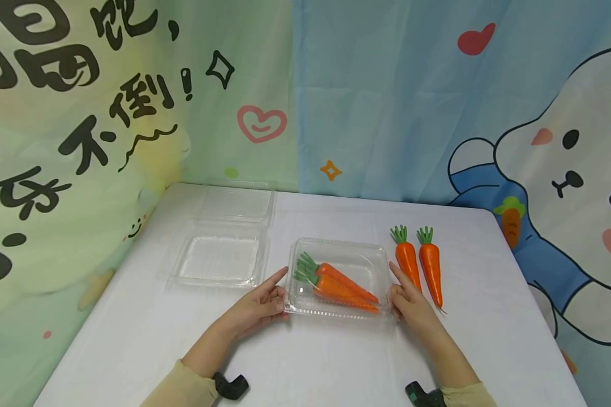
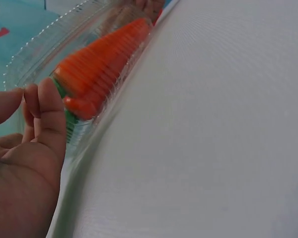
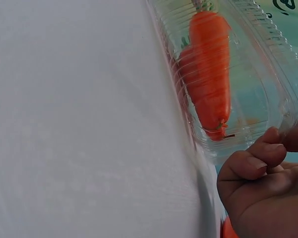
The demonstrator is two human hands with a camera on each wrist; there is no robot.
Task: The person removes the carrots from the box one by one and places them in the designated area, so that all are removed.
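Note:
A clear plastic clamshell box (image 1: 340, 250) lies in the middle of the white table, and its lid looks closed. Inside are two orange toy carrots (image 1: 338, 289) with green tops, lying side by side at a slant; they also show through the ribbed wall in the left wrist view. The left hand (image 1: 259, 308) grips the box's left edge, its index finger stretched along the side. At the opposite edge, the right hand (image 1: 412, 305) holds the box with bent fingers. In the right wrist view its fingertips (image 3: 260, 166) are at the box's corner.
Two more toy carrots (image 1: 430, 268) lie beside each other on the table (image 1: 489, 339), right of the box. A second clear clamshell box (image 1: 224, 257) lies opened out at the left back. Printed curtains (image 1: 366, 113) hang behind the table and at its sides.

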